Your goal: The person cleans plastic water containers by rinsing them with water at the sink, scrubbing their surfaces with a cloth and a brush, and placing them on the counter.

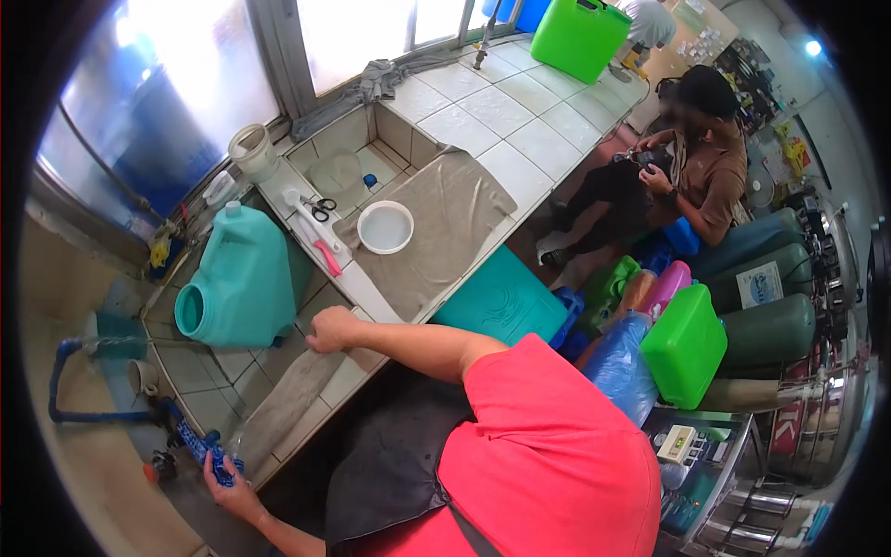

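Note:
My left hand [232, 487] is low on the left, its fingers curled round a blue patterned thing [200, 444] beside the blue pipework; its kind is unclear. My right hand [334, 330] makes a fist over the tiled sink edge, at the upper end of a grey cloth [290, 395]. Whatever that fist may hold is hidden. Beyond it, a large teal plastic jug [246, 278] leans in the tiled basin, its wide round mouth uncapped and facing the left side. A blue pipe [63, 381] bends along the wall.
On the counter are a white tub [385, 227], scissors [323, 209], a pink-handled tool [327, 257] and a grey mat [455, 218]. A green container [580, 37] stands farther back. Another person [710, 158] sits to the right, near gas cylinders [770, 330] and a green jug [685, 345].

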Tool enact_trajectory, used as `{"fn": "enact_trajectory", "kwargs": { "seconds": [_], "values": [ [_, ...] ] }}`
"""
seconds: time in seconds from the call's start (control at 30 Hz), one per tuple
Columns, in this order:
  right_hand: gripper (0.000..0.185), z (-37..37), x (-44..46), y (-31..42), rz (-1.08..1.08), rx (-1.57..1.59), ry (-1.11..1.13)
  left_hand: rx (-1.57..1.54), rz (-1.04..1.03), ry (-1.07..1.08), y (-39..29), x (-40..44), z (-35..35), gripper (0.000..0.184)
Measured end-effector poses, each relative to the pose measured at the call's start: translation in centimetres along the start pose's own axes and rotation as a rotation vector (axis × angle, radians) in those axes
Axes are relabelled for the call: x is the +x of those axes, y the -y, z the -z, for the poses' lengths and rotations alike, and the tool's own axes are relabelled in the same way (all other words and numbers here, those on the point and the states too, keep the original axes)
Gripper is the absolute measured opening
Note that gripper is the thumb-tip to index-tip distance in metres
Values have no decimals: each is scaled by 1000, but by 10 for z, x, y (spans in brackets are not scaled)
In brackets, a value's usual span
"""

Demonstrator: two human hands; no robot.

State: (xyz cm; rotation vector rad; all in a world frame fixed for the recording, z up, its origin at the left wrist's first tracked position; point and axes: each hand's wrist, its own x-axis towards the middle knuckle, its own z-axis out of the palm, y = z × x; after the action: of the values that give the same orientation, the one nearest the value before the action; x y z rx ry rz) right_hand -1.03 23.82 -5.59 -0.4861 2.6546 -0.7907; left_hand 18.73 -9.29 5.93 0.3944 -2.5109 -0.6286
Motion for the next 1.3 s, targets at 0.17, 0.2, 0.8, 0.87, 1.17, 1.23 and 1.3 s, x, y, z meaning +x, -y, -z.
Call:
{"fn": "enact_trajectory", "kwargs": {
  "seconds": [0.17, 0.2, 0.8, 0.87, 1.17, 1.23, 1.3],
  "values": [
    [43, 4, -3, 6, -33, -22, -1, 32, 62, -79, 12, -41, 39, 29],
    [43, 3, -3, 6, -32, -26, -1, 64, 49, -90, 14, -48, 46, 29],
    [41, -2, -5, 5, -1, -45, -149, 125, 33, -136, 16, -84, 72, 29],
    [41, -3, -6, 5, -9, -41, -145, 117, 22, -134, 11, -87, 75, 29],
    [39, 3, -11, 8, -12, -30, -160, 121, 73, -113, 2, -96, 78, 28],
    [39, 2, -11, 8, -19, -29, -158, 96, 105, -94, -3, -97, 79, 28],
    [38, 1, -10, 8, -26, -27, -157, 86, 99, -93, -4, -97, 79, 28]
  ]
}}
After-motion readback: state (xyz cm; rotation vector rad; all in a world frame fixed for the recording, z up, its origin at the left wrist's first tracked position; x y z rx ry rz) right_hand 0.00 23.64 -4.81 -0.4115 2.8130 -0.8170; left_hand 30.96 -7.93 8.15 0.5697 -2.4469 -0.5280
